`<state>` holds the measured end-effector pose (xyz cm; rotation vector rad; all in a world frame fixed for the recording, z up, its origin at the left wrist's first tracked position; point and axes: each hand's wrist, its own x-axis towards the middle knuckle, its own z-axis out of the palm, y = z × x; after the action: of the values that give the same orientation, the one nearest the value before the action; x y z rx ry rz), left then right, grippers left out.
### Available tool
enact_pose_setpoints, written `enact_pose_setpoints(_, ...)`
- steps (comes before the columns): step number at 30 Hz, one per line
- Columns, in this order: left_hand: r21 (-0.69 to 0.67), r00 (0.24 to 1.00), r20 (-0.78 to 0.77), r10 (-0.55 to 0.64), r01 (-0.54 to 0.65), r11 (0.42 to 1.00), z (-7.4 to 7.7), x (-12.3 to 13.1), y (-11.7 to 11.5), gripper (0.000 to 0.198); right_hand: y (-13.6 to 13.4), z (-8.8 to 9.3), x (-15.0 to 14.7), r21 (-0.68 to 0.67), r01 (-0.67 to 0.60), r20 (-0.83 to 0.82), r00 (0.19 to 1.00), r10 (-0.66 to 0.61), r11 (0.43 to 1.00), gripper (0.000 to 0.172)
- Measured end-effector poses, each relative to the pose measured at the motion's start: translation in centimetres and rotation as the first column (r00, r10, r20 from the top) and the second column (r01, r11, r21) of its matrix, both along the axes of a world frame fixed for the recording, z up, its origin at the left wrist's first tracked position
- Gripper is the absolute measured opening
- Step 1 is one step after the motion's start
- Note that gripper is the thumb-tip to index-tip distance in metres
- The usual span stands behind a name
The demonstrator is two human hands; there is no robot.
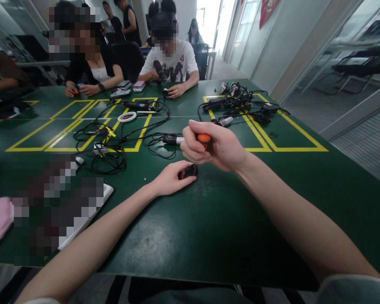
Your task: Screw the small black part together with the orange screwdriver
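Note:
My right hand point(223, 145) is wrapped around the orange and black handle of a screwdriver point(204, 138), held upright above the table. Its shaft is mostly hidden behind my fingers, and the lower end comes down at a small black part point(193, 171). Thumb and fingers of my left hand point(171, 179) pinch that part against the green tabletop point(228, 236). What kind of part it is, I cannot make out. Just beyond my hands lies a black and silver plug-like piece point(174, 140) with a coiled black cable.
Tangled black cables point(104, 162) lie left of centre, near a white ring point(127, 117). More cables and adapters point(231, 101) are heaped at the back right. Blurred-out devices lie on the left. Across the table, a person holds a power drill point(160, 71); another person sits beside them.

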<state>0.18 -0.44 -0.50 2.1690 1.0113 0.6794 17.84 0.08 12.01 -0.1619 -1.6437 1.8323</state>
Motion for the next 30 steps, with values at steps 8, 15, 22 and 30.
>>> enact_pose_setpoints(8, -0.005, 1.0, -0.015, 0.007, -0.007, 1.0, 0.2, -0.1, 0.0, 0.033, 0.3, -1.0, -0.1, -0.012, 0.077, -0.1, 0.992, -0.078, 0.997, 0.039)
enact_pose_setpoints(15, -0.018, 1.0, -0.006, -0.01, 0.01, 1.0, 0.4, -0.1, -0.1, 0.032, 0.8, -0.5, 0.3, 0.04, 0.171, -0.086, 0.982, -0.167, 0.984, 0.049)
enact_pose_setpoints(22, -0.002, 1.0, 0.009, -0.011, 0.011, 1.0, 0.2, -0.1, -0.1, 0.03, 0.2, -0.6, 0.1, -0.013, 0.105, -0.1, 0.989, -0.105, 0.994, 0.044)
enact_pose_setpoints(30, -0.01, 1.0, -0.001, -0.011, 0.011, 1.0, 0.2, -0.1, 0.0, 0.031, 0.7, -1.1, -0.3, 0.142, 0.29, -0.155, 0.951, -0.268, 0.946, 0.037)
